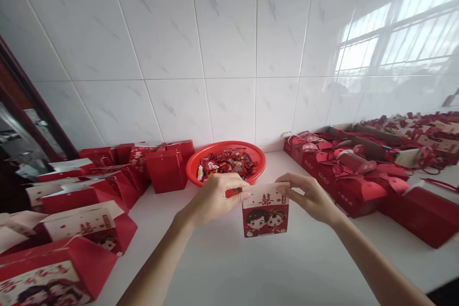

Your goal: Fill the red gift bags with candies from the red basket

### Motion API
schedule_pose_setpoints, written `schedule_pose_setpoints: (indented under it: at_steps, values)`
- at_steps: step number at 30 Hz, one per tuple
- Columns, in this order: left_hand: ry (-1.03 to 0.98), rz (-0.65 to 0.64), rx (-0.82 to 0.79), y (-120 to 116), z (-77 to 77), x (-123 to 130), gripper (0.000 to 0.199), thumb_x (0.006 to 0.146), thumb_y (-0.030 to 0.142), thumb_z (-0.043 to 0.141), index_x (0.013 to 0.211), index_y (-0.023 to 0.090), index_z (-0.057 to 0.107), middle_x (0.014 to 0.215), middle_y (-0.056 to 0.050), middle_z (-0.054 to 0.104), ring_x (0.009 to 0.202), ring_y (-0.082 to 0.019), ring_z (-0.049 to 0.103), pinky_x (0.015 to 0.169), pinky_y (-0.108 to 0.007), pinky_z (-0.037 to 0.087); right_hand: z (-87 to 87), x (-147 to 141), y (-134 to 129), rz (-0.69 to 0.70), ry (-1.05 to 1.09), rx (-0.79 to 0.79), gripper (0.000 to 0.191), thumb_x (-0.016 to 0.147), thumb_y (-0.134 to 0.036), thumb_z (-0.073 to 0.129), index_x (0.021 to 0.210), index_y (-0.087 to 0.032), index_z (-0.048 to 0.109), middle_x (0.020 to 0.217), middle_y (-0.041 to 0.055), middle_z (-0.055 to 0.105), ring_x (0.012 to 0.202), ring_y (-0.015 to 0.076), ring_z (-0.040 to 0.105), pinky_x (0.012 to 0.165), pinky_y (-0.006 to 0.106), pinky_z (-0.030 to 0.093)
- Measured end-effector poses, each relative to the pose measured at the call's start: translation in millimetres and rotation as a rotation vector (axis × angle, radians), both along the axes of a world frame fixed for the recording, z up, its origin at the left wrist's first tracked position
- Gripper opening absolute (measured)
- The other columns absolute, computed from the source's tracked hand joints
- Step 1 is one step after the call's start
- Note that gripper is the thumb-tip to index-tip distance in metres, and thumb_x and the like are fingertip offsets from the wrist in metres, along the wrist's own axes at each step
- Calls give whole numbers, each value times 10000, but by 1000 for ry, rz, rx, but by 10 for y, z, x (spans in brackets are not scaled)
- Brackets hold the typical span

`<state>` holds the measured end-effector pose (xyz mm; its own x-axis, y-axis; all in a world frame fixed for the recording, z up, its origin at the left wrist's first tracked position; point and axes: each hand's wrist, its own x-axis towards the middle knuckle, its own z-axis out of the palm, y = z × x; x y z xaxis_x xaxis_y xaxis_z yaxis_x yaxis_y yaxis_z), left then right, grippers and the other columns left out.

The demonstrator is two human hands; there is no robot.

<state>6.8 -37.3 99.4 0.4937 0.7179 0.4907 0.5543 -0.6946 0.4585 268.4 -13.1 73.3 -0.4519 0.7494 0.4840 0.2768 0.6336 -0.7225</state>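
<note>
A small red and cream box (pixel 266 215) with two cartoon figures and a red character on its front is held upright over the white counter (pixel 222 267). My left hand (pixel 222 196) pinches its upper left corner, and my right hand (pixel 308 196) pinches its upper right corner. Just behind the box stands a red plastic basket (pixel 191 168) holding red-wrapped sweets (pixel 229 161). Whether anything is inside the held box cannot be seen.
Open red boxes (pixel 89 220) stand in rows along the left side, with closed-looking red boxes (pixel 165 172) behind them. On the right are red cartons (pixel 326 177) of small red packages and a long red box (pixel 423 210). A tiled wall (pixel 229 48) rises behind.
</note>
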Motion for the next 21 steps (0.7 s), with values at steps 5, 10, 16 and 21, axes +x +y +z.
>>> schedule_pose_setpoints:
  at_steps: [5, 10, 16, 21]
  values:
    - [72, -96, -4, -37, -116, 226, 159, 924, 269, 637, 1043, 224, 731, 978, -38, 756, 870, -187, 701, 800, -286, 555, -187, 432, -372, -222, 29, 60, 298, 936, -456, 598, 849, -192, 705, 740, 35, 703, 668, 176, 642, 606, 244, 524]
    - [80, -96, -10, -42, -69, 204, 180, 942, 291, 587, 1041, 250, 732, 982, -32, 761, 888, -197, 712, 801, -293, 576, -308, 1153, -746, -637, 141, 142, 346, 834, -555, 688, 859, -213, 732, 743, 44, 711, 658, 211, 652, 594, 278, 539]
    - [96, -136, -55, -55, -34, 231, 173, 933, 311, 602, 995, 272, 759, 969, -15, 775, 895, -192, 730, 800, -263, 587, -351, 1860, -1066, -1243, 120, 119, 393, 744, -614, 717, 822, -229, 721, 805, 104, 736, 746, 281, 670, 651, 356, 511]
    - [98, -160, -88, -115, -47, 246, 175, 920, 311, 625, 1009, 277, 772, 971, -16, 782, 883, -194, 738, 790, -248, 590, -369, 2023, -1031, -1439, 46, 155, 398, 772, -631, 621, 784, -234, 642, 765, 140, 719, 785, 327, 687, 763, 420, 491]
